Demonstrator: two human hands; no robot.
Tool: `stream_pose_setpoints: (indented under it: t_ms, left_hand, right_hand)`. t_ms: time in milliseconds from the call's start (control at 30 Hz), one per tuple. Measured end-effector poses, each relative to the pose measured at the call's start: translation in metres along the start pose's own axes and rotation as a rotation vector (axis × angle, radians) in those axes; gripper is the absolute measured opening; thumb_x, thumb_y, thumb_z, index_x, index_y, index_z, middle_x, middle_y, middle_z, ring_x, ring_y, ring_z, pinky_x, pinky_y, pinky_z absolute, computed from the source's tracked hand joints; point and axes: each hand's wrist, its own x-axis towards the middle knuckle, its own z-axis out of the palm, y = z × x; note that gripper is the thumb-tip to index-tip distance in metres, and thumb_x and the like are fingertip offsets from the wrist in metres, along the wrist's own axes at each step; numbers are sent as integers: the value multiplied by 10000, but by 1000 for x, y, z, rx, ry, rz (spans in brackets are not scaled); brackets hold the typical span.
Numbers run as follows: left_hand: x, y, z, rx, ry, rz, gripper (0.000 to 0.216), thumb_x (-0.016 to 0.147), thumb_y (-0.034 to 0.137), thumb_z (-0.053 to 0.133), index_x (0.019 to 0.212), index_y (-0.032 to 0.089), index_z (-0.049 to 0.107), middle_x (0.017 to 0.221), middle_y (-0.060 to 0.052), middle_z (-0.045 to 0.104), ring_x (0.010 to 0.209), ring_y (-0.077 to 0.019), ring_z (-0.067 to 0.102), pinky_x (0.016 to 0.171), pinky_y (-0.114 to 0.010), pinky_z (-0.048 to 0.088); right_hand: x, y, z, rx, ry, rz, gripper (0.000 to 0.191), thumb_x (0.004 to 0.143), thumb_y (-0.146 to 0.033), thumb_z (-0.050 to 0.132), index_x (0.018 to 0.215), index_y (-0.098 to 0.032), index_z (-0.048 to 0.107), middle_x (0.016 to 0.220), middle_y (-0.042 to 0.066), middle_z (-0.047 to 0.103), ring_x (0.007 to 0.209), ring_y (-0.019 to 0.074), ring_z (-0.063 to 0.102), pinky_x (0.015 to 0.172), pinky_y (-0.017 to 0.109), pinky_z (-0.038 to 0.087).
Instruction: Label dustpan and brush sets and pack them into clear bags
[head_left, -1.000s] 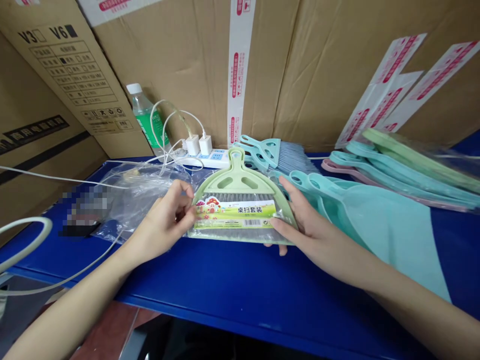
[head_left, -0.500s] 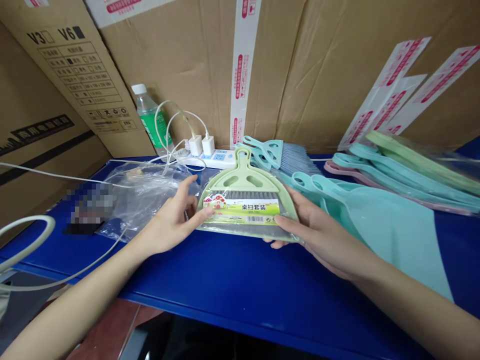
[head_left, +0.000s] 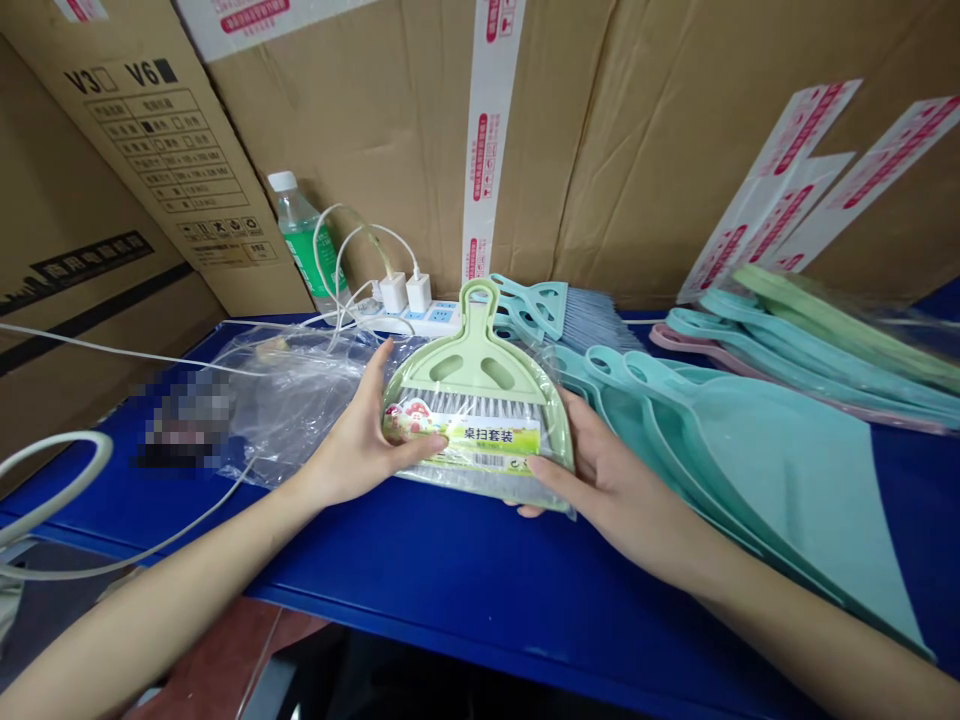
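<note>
A pale green dustpan and brush set (head_left: 480, 385) in clear plastic, with a printed label across its front, is held upright above the blue table. My left hand (head_left: 367, 435) grips its left side, thumb on the label and the other fingers hidden behind. At the lower right edge my right hand (head_left: 600, 470) is closed on the set, thumb in front and fingertips showing underneath. Just right of it lie stacked turquoise dustpans (head_left: 780, 450). Behind the set rest turquoise brushes (head_left: 555, 305) with grey-blue bristles.
Clear plastic bags (head_left: 292, 390) lie on the blue table (head_left: 450, 560) to the left. A power strip (head_left: 435, 318) with chargers and white cables stands at the back beside a bottle (head_left: 307, 245). Wrapped sets (head_left: 817, 345) are piled at right; cardboard boxes (head_left: 375, 120) wall the back.
The green set has come slightly left and closer, its face tilted more toward me. My left hand has moved from touching its edge to gripping its side.
</note>
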Motion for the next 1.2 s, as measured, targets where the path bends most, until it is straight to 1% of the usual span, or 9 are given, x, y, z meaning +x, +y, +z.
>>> stream_pose_setpoints:
  t_ms: [100,200,300,433,533,767,900,1033,1200]
  left_hand:
    - [0,1,-3,-47,-21,-9,1065,748,413,728,1552,216,58,1650,-137,118,1487,-368,199,1176,-489,330]
    - [0,1,-7,-66,-38,-6,1030,768,400,710,1559,221,76,1645,-127,156,1482,-367,217,1198,-495,287]
    - [0,1,-9,-72,-48,7,998,777,383,691,1560,208,97,1647,-111,167,1499,-347,171,1213,-471,260]
    - [-1,4,-12,-44,-56,16,969,782,379,675,1561,200,126,1658,-77,130,1521,-323,30,1228,-444,223]
    - [-2,5,-14,-31,-72,4,947,798,370,663,1566,204,134,1661,-67,118,1519,-329,-2,1224,-460,227]
    - [-1,-1,-16,-82,-116,-32,928,797,354,686,1567,269,174,1657,-31,135,1507,-354,125,1226,-493,203]
    - [0,-4,-18,-96,-157,-79,971,791,384,685,1573,239,127,1660,-47,111,1505,-347,146,1235,-481,160]
    - [1,-3,-19,-81,-181,-97,982,795,400,670,1574,205,105,1661,-62,76,1515,-326,87,1239,-463,128]
    - [0,-1,-21,-84,-239,-72,900,812,377,663,1563,255,182,1650,-46,154,1507,-331,130,1224,-486,205]
  right_hand:
    - [-1,-1,-1,-36,-31,-24,709,914,-241,459,1529,-277,109,1407,159,524,877,234,712,699,442,654]
    - [-2,-1,-3,-111,-58,-51,673,939,-238,408,1533,-299,99,1352,142,580,890,246,716,686,447,650]
    - [-2,0,-5,-178,-69,-82,659,945,-238,378,1535,-285,87,1312,144,607,900,252,717,669,441,648]
    - [0,0,-5,-106,-88,-59,676,929,-245,411,1525,-264,91,1303,150,607,913,254,708,721,464,637]
    - [-1,-3,-6,-32,-107,-18,709,919,-212,410,1533,-272,61,1307,143,606,901,250,708,746,479,630]
    - [-2,-7,-11,-91,-182,-9,728,930,-162,341,1553,-287,-14,1229,117,664,867,236,724,721,460,633]
    - [-1,-7,-12,-195,-173,-34,711,938,-152,317,1561,-268,-4,1190,110,677,895,232,720,685,427,640]
    - [-1,-8,-14,-142,-175,-15,715,928,-159,335,1567,-281,37,1176,100,680,853,216,720,692,414,643]
    - [-2,-9,-16,-29,-195,6,749,893,-130,357,1565,-296,70,1160,103,688,783,214,724,668,413,640]
